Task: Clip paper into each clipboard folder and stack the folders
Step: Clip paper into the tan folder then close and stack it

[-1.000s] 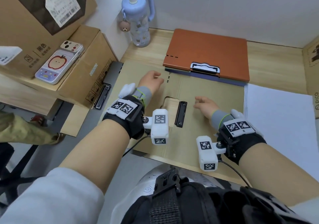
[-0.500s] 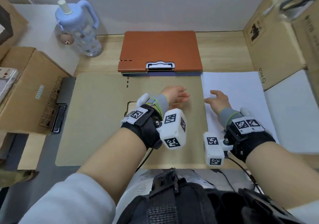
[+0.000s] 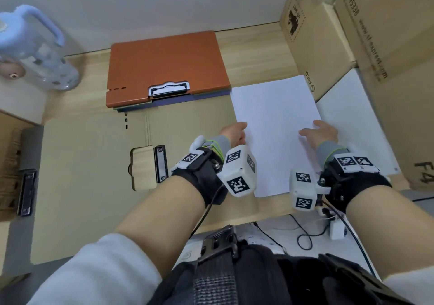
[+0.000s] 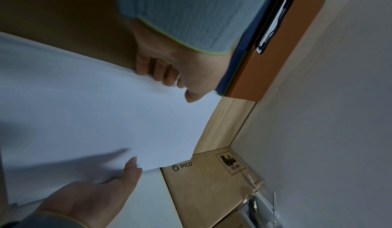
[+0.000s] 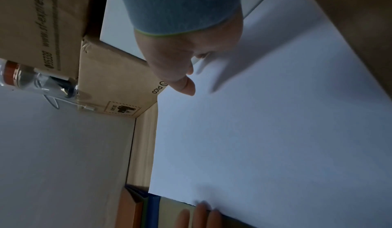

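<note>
1. The left hand [image 3: 234, 133] is gripping the left edge of the paper [image 3: 274, 126]; the left wrist view is showing its fingers [image 4: 157, 71] curling under that edge with the thumb lying on top
2. The right hand [image 3: 317, 132] is holding the right edge of the paper, thumb [image 5: 186, 86] on top; the other fingers are hidden, so I cannot tell how they are lying
3. The paper is lying at the right of the desk, its left part over the open tan folder [image 3: 94, 164], its right part over more white sheets [image 3: 347, 121]
4. The tan folder is lying open and flat in front of the person, its black clip [image 3: 160, 164] near the middle
5. An orange folder [image 3: 166, 65] is topping a stack at the back of the desk, closed, with a metal clip [image 3: 169, 89] on its near edge
6. Boxes [image 3: 312, 46] are standing to the right, and a bottle [image 3: 35, 53] is sitting at far left
</note>
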